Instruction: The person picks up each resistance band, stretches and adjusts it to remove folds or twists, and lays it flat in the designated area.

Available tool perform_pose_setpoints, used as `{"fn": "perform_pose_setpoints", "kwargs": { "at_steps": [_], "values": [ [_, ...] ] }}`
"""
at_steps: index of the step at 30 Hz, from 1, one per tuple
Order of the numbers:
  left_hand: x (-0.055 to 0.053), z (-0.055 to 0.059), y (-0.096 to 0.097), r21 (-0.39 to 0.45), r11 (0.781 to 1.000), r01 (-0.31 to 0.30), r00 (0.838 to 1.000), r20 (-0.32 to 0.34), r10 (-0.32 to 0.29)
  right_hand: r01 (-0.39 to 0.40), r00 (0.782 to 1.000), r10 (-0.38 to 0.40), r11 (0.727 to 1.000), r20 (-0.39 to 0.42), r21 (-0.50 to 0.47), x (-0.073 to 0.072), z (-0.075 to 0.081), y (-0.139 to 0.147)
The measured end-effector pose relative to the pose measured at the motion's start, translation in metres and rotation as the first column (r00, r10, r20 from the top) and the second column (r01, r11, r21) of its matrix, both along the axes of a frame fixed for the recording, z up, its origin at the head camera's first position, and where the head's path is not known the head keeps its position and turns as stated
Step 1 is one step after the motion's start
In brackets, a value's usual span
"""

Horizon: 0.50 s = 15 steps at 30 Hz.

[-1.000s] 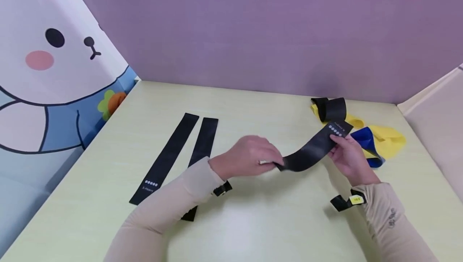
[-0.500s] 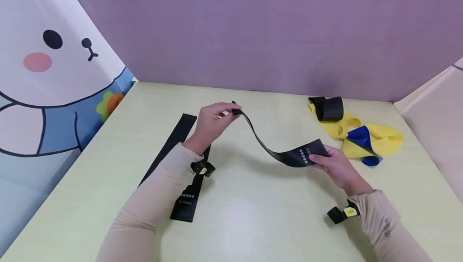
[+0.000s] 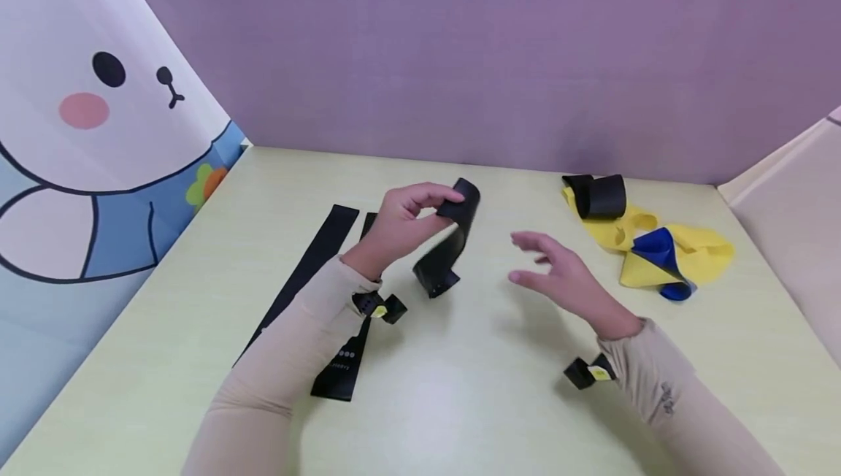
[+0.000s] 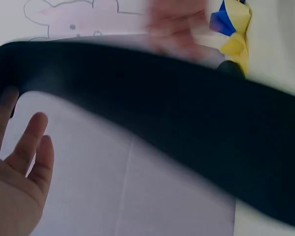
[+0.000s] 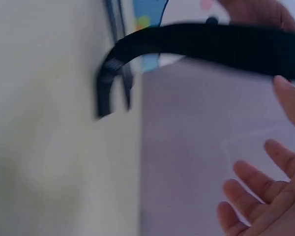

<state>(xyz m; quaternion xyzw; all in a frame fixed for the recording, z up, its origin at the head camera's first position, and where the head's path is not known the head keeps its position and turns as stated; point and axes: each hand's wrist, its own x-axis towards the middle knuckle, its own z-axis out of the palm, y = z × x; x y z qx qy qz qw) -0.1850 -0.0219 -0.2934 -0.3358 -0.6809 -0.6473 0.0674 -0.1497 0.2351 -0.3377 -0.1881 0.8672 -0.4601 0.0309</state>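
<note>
A black resistance band [image 3: 453, 239] hangs from my left hand [image 3: 397, 224], which pinches its upper end between thumb and fingers. The band curls over at the top, and its lower end dangles just above the table. In the left wrist view the blurred band [image 4: 152, 103] crosses the picture, with the left hand [image 4: 14, 191] at the side. My right hand [image 3: 565, 282] is held apart to the right of the band, fingers spread and holding nothing. The right wrist view also shows that hand [image 5: 270, 206] with loose fingers.
Two more black bands, one at the left [image 3: 302, 264] and one partly under my left forearm [image 3: 338, 374], lie flat. At the back right are yellow bands [image 3: 706, 250], a blue band [image 3: 653, 248] and a curled black band [image 3: 606, 197]. A purple partition [image 3: 460, 60] stands behind.
My right hand has let go of the band's printed end and moved left. That end has swung down below my left hand, which earlier rose and moved left with the band.
</note>
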Motion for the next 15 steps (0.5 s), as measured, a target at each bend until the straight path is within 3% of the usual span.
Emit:
{"fn": "perform_pose_setpoints", "kwargs": {
  "at_steps": [2, 4, 9, 12, 15],
  "values": [
    [0.002, 0.002, 0.002, -0.017, 0.999, 0.050, 0.999, 0.008, -0.050, -0.021, 0.995, 0.017, 0.999, -0.094, -0.042, -0.002, 0.014, -0.017],
    [0.004, 0.003, 0.004, -0.026, 0.996, 0.090, 0.996, 0.012, -0.090, -0.016, 0.991, 0.005, 0.997, -0.131, -0.081, -0.002, 0.026, -0.032],
    [0.006, 0.003, 0.008, -0.013, 0.992, 0.128, 0.991, 0.049, -0.127, 0.077, 0.987, -0.099, 0.983, -0.129, -0.169, 0.000, 0.041, -0.049],
    [0.006, -0.002, 0.010, 0.034, 0.989, 0.144, 0.981, 0.128, -0.147, 0.109, 0.981, -0.140, 0.970, -0.133, -0.219, -0.001, 0.043, -0.052],
    [0.007, -0.013, 0.009, 0.086, 0.982, 0.165, 0.958, 0.224, -0.181, 0.126, 0.976, -0.164, 0.962, -0.144, -0.240, -0.003, 0.045, -0.053]
  ]
}}
